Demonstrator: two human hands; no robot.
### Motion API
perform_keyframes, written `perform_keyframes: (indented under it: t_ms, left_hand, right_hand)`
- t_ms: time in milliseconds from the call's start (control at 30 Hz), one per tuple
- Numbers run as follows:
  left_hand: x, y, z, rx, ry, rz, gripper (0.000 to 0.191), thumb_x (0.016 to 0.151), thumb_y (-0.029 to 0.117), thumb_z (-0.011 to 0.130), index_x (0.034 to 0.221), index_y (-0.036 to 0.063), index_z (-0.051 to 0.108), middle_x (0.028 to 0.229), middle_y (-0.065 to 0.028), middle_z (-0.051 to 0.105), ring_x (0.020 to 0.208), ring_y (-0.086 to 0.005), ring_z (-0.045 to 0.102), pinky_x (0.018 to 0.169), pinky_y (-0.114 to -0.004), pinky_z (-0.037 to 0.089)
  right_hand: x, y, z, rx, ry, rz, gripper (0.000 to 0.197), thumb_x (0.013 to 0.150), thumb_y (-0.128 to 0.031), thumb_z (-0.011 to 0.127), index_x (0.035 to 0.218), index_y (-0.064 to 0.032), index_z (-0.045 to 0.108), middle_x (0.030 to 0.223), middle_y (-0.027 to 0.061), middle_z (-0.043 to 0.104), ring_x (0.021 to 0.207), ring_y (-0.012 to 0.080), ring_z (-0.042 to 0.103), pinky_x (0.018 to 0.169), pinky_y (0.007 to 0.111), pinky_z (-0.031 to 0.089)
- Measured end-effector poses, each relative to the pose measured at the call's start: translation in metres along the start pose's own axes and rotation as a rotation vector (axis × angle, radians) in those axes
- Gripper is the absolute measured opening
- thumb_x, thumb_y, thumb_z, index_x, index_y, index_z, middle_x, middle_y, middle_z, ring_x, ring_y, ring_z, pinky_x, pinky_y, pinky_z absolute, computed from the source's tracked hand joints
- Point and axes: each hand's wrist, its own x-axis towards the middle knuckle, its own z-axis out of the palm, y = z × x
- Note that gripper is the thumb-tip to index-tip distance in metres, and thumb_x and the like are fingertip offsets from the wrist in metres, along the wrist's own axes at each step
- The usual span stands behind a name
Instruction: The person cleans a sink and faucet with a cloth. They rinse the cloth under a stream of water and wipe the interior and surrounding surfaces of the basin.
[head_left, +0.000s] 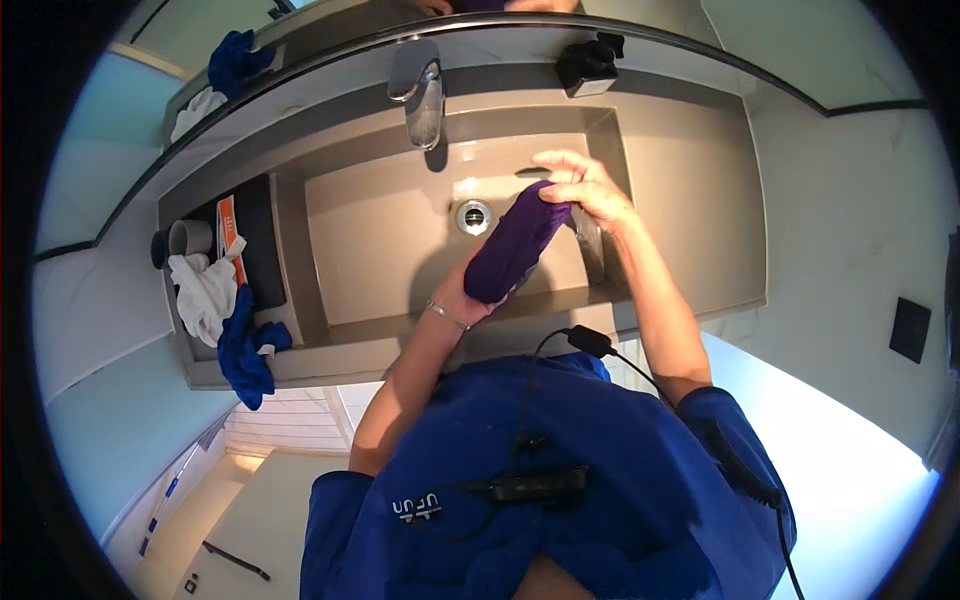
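A folded purple cloth (514, 244) is held at a slant over the right part of the washbasin (375, 240). My left hand (454, 291) supports its lower end from beneath, and the fingers are mostly hidden by the fabric. At the cloth's upper end, the thumb of my right hand (589, 193) presses on the edge, while other fingers of that hand stretch out beyond it. Left of the cloth, the round metal drain (474, 217) shows in the basin floor. Above the basin stands a chrome faucet (424, 97); no water stream is visible.
A black dispenser (589, 69) stands behind the basin, below the mirror's edge. On the left counter are a grey cup (190, 237), a white cloth (201, 296), an orange-and-white packet (229, 232) and a blue cloth (244, 352) hanging over the front edge. A black cable (590, 341) crosses my front.
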Motion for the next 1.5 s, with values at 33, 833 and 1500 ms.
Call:
perform_keyframes:
  t_ms: [33,833,1500]
  left_hand:
    - [-0.007,0.006,0.002,-0.147,-0.223,0.0,0.054,0.092,0.052,0.04,0.115,0.0063,0.055,0.104,-0.0126,0.063,0.086,-0.0273,0.064,0.07,-0.036,0.054]
    - [0.017,0.029,-0.011,1.688,0.593,0.272,0.071,0.075,0.019,0.066,0.129,-0.0057,0.028,0.101,-0.0243,0.058,0.094,-0.0386,0.059,0.081,-0.043,0.049]
    - [0.0,0.04,-0.056,-0.143,0.203,-0.015,0.045,0.091,0.045,0.048,0.111,0.0056,0.055,0.101,-0.01,0.063,0.088,-0.0229,0.063,0.071,-0.036,0.055]
  right_hand:
    - [0.015,0.032,-0.012,0.075,0.019,-0.001,0.043,0.078,-0.004,0.065,0.12,-0.0033,0.055,0.098,0.0071,0.066,0.086,0.012,0.063,0.074,0.024,0.051]
    - [0.135,0.141,0.054,0.345,0.246,0.566,0.016,0.078,-0.019,0.066,0.082,-0.004,0.061,0.072,0.0087,0.062,0.062,0.0218,0.06,0.056,0.036,0.052]
    - [0.019,0.05,0.121,-0.456,0.052,-0.457,0.017,0.073,-0.009,0.072,0.085,-0.0039,0.06,0.086,0.0058,0.061,0.082,0.0172,0.059,0.073,0.031,0.048]
